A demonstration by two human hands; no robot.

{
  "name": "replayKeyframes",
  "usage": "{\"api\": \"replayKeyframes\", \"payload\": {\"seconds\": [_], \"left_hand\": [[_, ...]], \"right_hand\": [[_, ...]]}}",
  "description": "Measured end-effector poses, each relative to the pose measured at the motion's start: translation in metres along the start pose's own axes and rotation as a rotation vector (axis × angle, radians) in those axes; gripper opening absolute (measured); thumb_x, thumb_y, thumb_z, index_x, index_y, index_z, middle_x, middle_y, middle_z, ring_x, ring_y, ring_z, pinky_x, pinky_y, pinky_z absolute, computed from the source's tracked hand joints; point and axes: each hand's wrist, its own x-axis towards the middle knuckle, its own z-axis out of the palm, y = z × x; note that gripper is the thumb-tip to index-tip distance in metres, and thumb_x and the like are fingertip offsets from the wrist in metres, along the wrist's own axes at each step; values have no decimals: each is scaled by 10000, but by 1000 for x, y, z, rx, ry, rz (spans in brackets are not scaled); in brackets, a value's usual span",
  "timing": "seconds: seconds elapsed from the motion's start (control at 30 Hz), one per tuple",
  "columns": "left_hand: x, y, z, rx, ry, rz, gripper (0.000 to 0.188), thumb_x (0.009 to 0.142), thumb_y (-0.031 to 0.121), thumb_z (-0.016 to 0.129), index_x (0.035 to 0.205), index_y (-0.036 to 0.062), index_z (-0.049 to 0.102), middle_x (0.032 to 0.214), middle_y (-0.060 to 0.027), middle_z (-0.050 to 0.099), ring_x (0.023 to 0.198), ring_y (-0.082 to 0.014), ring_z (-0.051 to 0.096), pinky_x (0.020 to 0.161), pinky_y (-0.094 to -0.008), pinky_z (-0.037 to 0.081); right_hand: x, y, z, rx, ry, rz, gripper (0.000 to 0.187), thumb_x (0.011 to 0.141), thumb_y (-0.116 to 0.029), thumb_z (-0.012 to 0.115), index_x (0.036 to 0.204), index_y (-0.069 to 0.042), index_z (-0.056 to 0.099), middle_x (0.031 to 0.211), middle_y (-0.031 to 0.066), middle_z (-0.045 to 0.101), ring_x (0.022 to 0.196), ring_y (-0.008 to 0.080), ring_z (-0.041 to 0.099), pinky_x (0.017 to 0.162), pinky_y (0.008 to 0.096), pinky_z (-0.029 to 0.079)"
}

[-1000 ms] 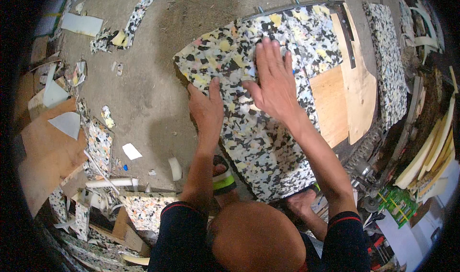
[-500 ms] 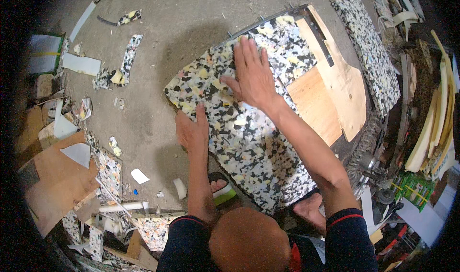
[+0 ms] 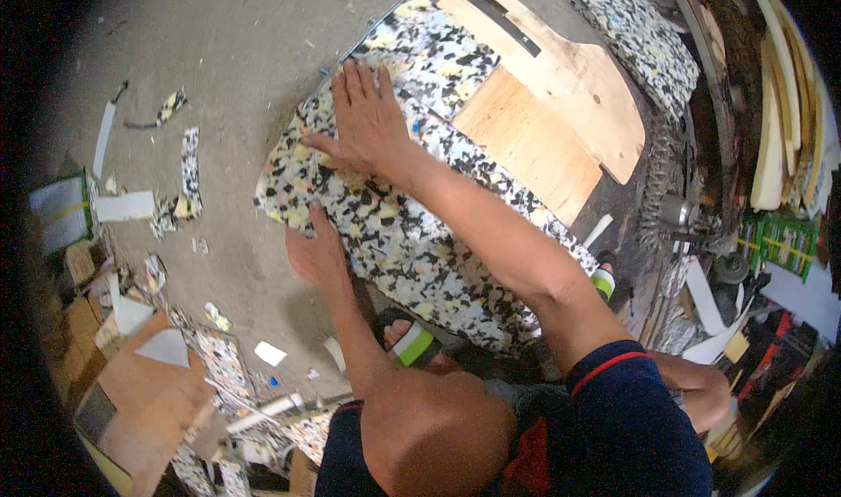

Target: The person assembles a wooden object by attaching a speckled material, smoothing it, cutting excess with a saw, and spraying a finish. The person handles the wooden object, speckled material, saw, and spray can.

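Note:
A thick sheet of speckled rebonded foam (image 3: 429,260), black, white and pale yellow, lies tilted over a pale wooden panel (image 3: 526,138). My right hand (image 3: 372,129) rests flat on the foam's upper left part, fingers stretched and thumb spread. At the sheet's left edge is my left hand (image 3: 317,250), its thumb on the top face and its other fingers bent around the rim, partly hidden. More speckled foam (image 3: 429,50) covers the panel's far left part, beside a thin metal edge. A dark slotted strip (image 3: 512,28) runs along the wood.
Another foam slab (image 3: 639,42) lies at the far right, near curved pale strips (image 3: 788,94). A metal coil (image 3: 657,169) stands right of the panel. Foam offcuts (image 3: 190,169) and brown board scraps (image 3: 144,383) litter the floor at left. My sandalled foot (image 3: 407,339) is close to the foam.
The view has shifted, so the foam and panel appear farther left and higher. Both hands keep about the same places on the foam, the right one slightly nearer its far left edge.

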Motion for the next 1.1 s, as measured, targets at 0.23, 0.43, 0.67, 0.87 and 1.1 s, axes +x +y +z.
{"api": "replayKeyframes", "payload": {"seconds": [0.23, 0.43, 0.67, 0.87, 1.1], "left_hand": [[0, -8, 1, 107, 30, 16, 610, 911, 507, 685, 1108, -71, 699, 1034, -259, 721, 942, -430, 701, 805, -493, 540], [1, -7, 0, -5, 56, 54, 643, 915, 534, 698, 1046, -96, 704, 951, -274, 731, 838, -401, 718, 729, -466, 544], [7, -12, -2, 61, 12, 53, 726, 871, 586, 712, 1053, -116, 698, 980, -296, 723, 854, -426, 713, 755, -462, 549], [2, -11, -4, -30, 16, 84, 665, 869, 563, 717, 1039, -79, 730, 943, -249, 744, 850, -403, 723, 765, -455, 560], [5, -22, -16, 151, -57, 5, 732, 844, 588, 730, 1084, -103, 706, 1027, -277, 717, 997, -390, 687, 880, -500, 523]], "right_hand": [[-16, 1, 0, 54, 54, 11, 1044, 950, -772, 345, 1513, 108, 333, 1605, 299, 280, 1507, 431, 246, 1221, 555, 186], [-80, 22, -29, 176, -132, 17, 958, 948, -631, 521, 1529, 98, 301, 1616, 298, 243, 1526, 437, 184, 1230, 569, 151], [-134, 36, -45, 130, -213, 23, 936, 957, -618, 505, 1567, 43, 246, 1649, 257, 189, 1544, 409, 145, 1254, 535, 124], [-186, 61, -47, 107, -253, -3, 868, 985, -569, 471, 1571, 29, 242, 1657, 247, 174, 1543, 406, 153, 1248, 543, 126], [-260, 62, -78, -44, -513, 230, 899, 924, -510, 626, 1569, 6, 271, 1656, 238, 201, 1530, 420, 192, 1217, 609, 161]]}}
